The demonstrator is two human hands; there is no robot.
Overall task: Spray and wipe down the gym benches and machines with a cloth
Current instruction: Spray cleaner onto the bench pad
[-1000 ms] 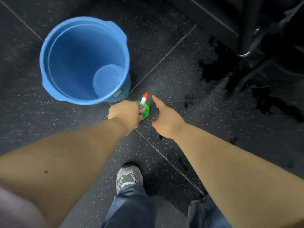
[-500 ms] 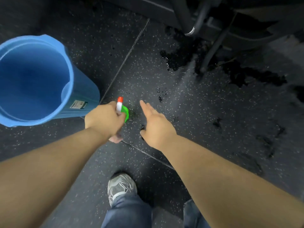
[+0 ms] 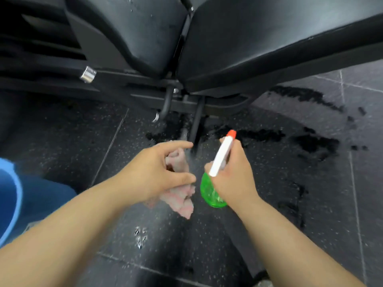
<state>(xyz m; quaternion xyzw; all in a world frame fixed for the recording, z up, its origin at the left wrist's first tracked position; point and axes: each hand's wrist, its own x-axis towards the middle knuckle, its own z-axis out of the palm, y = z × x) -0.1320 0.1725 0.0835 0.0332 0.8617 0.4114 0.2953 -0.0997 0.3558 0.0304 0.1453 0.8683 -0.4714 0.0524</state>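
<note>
My left hand [image 3: 153,172] grips a pale pink cloth [image 3: 180,195], which hangs below the fingers. My right hand [image 3: 234,179] holds a green spray bottle [image 3: 209,193] with a white head and an orange nozzle that points up and away towards the bench. A black padded gym bench [image 3: 259,38] fills the top of the view, its seat pad [image 3: 128,27] to the left of the back pad. Both hands hover over the floor just in front of the bench's frame.
A blue bucket [image 3: 12,195] stands at the left edge. The bench's black metal frame and posts [image 3: 194,119] rise from the dark speckled rubber floor [image 3: 269,214]. Wet dark patches [image 3: 310,141] spread on the floor to the right.
The spray bottle passed from my left hand to my right hand. My left hand now shows the pink cloth. The view rose from the floor and bucket towards the bench.
</note>
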